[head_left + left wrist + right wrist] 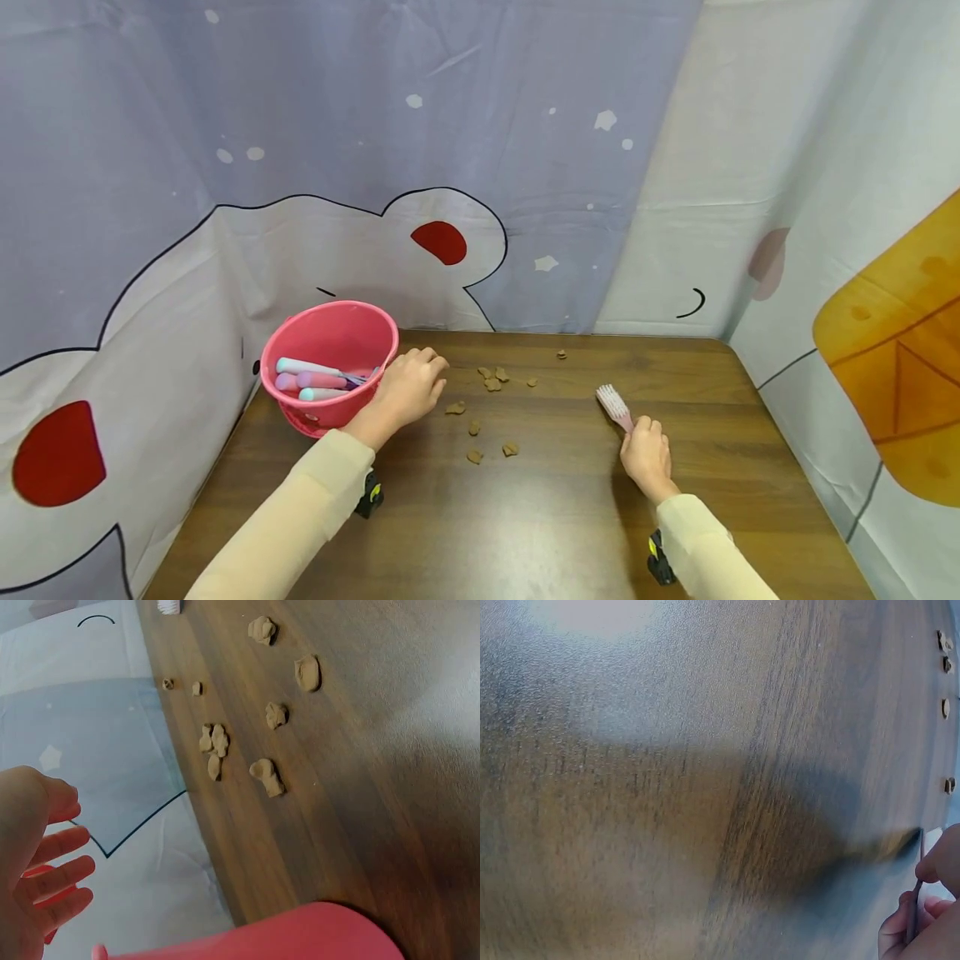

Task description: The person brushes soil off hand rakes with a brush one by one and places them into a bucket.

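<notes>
My right hand (647, 454) grips a pink brush (617, 408) with white bristles by its handle, above the right part of the table. In the right wrist view, thumb and fingers (930, 900) close round the thin handle. My left hand (408, 385) is beside the right rim of a pink bucket (337, 321), holding nothing; its fingers are spread and loosely bent in the left wrist view. Inside the bucket lie several tools with pastel handles (318, 380). Between the hands, small brown clay-like lumps (268, 777) are scattered on the wood.
The brown wooden table (540, 517) ends at a patterned cloth backdrop (525, 167) behind it and along both sides. One small brown piece (562, 354) sits close to the back edge. Each wrist bears a black camera (370, 495).
</notes>
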Demonstrator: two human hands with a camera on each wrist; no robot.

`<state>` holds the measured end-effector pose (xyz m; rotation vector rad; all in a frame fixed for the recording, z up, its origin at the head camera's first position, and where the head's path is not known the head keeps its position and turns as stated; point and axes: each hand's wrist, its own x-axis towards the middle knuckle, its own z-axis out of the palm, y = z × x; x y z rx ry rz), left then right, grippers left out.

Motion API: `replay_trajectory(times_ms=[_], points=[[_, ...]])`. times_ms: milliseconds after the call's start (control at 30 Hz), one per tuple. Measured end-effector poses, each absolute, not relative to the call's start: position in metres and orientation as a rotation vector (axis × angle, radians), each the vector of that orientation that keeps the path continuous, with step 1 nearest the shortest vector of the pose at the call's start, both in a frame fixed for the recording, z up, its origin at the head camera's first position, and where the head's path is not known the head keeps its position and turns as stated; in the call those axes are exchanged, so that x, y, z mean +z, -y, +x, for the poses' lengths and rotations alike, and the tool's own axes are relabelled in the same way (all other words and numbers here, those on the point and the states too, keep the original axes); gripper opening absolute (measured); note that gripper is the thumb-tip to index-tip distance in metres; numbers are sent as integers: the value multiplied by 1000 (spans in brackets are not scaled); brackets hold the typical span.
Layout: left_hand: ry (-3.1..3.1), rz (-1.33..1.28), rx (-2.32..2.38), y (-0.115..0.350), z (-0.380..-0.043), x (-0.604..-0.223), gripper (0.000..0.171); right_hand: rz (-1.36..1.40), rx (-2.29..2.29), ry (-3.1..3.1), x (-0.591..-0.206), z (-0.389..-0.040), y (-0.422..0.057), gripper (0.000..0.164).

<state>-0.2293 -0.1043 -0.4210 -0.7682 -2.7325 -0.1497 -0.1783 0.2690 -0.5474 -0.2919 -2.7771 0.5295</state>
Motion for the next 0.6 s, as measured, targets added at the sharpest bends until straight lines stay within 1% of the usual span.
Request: replay_trajectory(times_ms=[367, 600], points=[[2769, -738, -123, 90, -236, -431, 21, -457, 524, 2838, -551, -175, -267, 20], [2793, -734, -89, 81, -240, -435, 18, -475, 435, 2956, -552, -172, -269, 23]])
